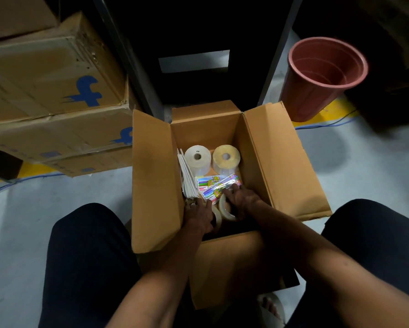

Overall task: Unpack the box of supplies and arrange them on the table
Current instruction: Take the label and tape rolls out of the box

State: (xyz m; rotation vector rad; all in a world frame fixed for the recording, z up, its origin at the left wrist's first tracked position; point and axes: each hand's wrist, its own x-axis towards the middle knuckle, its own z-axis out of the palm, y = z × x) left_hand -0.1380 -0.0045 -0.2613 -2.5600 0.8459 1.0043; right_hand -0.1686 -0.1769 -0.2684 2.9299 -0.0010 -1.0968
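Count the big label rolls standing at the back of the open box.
2. The white roll stands at the back left of the open box, the yellowish roll just right of it. More could be hidden under other supplies.

Both hands in open box: right hand grips tape roll; left hand beside.

Plain tan cardboard for the open box, holding one white roll beside one pale yellow roll along its far wall, a white sheaf of papers at its left wall, and clear packets of pens striped pink, green, blue and purple with yellow labels. Cream-white on the tape rolls near its front wall. Outside it: brown cartons printed with a blue letter logo, a terracotta-pink pot, grey floor with yellow stripes, black trousers.
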